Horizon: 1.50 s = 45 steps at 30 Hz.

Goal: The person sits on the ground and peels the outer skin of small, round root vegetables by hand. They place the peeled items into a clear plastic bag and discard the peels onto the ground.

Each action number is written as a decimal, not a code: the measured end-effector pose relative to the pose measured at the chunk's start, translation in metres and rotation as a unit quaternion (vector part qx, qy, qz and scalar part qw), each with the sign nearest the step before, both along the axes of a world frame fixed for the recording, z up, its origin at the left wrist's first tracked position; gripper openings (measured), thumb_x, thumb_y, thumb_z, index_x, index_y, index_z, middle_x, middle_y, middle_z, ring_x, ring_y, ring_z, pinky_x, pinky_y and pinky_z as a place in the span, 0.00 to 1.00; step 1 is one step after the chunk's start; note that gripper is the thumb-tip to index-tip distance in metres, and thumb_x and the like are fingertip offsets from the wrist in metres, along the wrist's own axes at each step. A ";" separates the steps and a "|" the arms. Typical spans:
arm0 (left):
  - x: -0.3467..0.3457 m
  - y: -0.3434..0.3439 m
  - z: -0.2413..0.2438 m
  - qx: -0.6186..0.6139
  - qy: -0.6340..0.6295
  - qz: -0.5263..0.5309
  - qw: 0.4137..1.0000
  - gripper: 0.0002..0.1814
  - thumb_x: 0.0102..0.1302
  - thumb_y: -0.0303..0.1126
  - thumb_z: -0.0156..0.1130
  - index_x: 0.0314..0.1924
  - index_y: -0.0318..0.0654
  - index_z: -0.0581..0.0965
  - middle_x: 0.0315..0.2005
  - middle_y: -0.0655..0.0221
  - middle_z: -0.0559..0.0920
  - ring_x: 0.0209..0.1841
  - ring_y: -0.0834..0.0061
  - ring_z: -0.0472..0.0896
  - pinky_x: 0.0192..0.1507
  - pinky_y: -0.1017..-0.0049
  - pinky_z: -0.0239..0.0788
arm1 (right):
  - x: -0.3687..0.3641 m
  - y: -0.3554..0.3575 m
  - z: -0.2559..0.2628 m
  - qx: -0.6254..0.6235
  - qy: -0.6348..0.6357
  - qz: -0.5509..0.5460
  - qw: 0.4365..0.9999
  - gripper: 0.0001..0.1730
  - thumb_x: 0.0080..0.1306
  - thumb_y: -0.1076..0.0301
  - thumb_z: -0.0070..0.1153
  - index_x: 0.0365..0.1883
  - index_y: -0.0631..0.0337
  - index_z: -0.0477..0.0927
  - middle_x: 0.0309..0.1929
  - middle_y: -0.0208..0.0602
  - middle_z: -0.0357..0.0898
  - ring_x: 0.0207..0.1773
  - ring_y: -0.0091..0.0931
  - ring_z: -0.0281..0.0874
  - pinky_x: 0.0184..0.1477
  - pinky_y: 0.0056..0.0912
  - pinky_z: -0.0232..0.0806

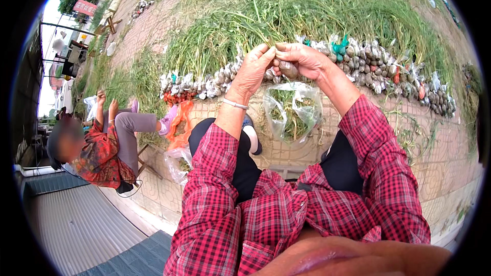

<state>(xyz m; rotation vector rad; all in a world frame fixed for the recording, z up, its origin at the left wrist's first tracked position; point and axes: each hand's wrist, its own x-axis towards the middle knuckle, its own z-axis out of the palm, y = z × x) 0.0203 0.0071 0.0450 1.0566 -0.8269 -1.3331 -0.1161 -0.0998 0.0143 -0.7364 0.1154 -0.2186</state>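
My left hand (251,67) and my right hand (303,59) meet at the fingertips, pinching the top of a small plastic bag of soil (288,69) around the base of a green plant stem. The bag hangs under the fingers of my right hand. Just beyond lie many cut green plants (307,15), their lower ends in rows of small soil-filled plastic bags (368,65), a few green, orange or red. Between my knees on the paving stands an open clear plastic bag (293,111) with grass-like plants in it.
At the left another person (103,149) sits on a low folding stool (144,165), both hands raised. An orange plastic bag (180,126) and a clear plastic bag (178,165) lie between us on the brick paving (433,168). Corrugated metal sheeting (84,214) is at the lower left.
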 end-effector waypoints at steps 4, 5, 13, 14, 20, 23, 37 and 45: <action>-0.004 -0.001 -0.010 0.021 -0.039 0.035 0.998 0.08 0.70 0.35 0.52 0.38 0.39 0.73 0.26 0.78 0.74 0.25 0.87 0.70 0.29 0.85 0.65 | 0.002 0.001 -0.005 -0.021 0.037 -0.022 0.999 0.13 0.65 0.69 0.54 0.46 0.65 0.73 0.35 0.36 0.79 0.33 0.26 0.79 0.40 0.30 0.75; -0.005 -0.001 -0.013 0.024 -0.044 0.048 0.998 0.08 0.70 0.35 0.52 0.37 0.39 0.73 0.25 0.78 0.74 0.25 0.88 0.69 0.28 0.85 0.64 | 0.003 0.003 -0.005 -0.028 0.053 -0.029 0.998 0.13 0.65 0.69 0.54 0.46 0.65 0.73 0.35 0.36 0.79 0.33 0.25 0.79 0.40 0.29 0.75; -0.018 -0.005 -0.026 0.040 0.099 0.095 0.990 0.20 0.72 0.49 0.48 0.49 0.40 0.73 0.22 0.85 0.69 0.19 0.94 0.60 0.20 0.90 0.51 | 0.010 0.010 -0.022 0.056 0.001 -0.030 0.998 0.10 0.64 0.67 0.56 0.39 0.64 0.77 0.33 0.36 0.79 0.34 0.27 0.79 0.39 0.31 0.74; -0.027 -0.008 -0.026 0.048 0.089 0.109 0.989 0.23 0.72 0.51 0.46 0.50 0.39 0.74 0.23 0.85 0.71 0.18 0.95 0.58 0.18 0.91 0.47 | 0.010 0.012 -0.027 0.073 0.026 -0.058 0.995 0.10 0.63 0.69 0.57 0.41 0.63 0.76 0.34 0.36 0.79 0.35 0.27 0.79 0.41 0.32 0.74; -0.016 -0.012 -0.063 0.035 0.074 0.130 0.988 0.26 0.72 0.52 0.42 0.46 0.35 0.74 0.39 0.67 0.80 0.41 0.76 0.79 0.44 0.74 0.73 | 0.026 0.023 -0.037 0.078 0.051 -0.101 0.991 0.12 0.62 0.73 0.55 0.45 0.62 0.73 0.39 0.34 0.78 0.41 0.26 0.78 0.46 0.33 0.73; -0.019 -0.012 -0.055 0.035 0.074 0.136 0.987 0.25 0.72 0.52 0.43 0.47 0.36 0.74 0.36 0.70 0.80 0.34 0.83 0.78 0.33 0.81 0.71 | 0.022 0.026 -0.024 0.055 0.084 -0.119 0.988 0.07 0.64 0.71 0.53 0.39 0.63 0.75 0.35 0.35 0.78 0.37 0.27 0.78 0.42 0.32 0.73; -0.017 -0.014 -0.043 0.056 0.086 0.109 0.989 0.22 0.74 0.48 0.41 0.47 0.38 0.75 0.33 0.72 0.80 0.26 0.86 0.74 0.25 0.84 0.65 | 0.017 0.017 -0.024 -0.160 0.166 -0.128 0.965 0.09 0.65 0.69 0.52 0.28 0.65 0.78 0.29 0.31 0.79 0.29 0.22 0.75 0.31 0.25 0.70; -0.023 -0.020 -0.070 0.072 -0.115 0.206 0.969 0.21 0.73 0.46 0.44 0.29 0.39 0.73 0.19 0.78 0.70 0.19 0.85 0.63 0.20 0.80 0.54 | 0.015 0.022 -0.015 -0.596 0.249 -0.226 0.729 0.11 0.59 0.69 0.47 0.32 0.68 0.77 0.31 0.55 0.78 0.35 0.45 0.78 0.39 0.44 0.70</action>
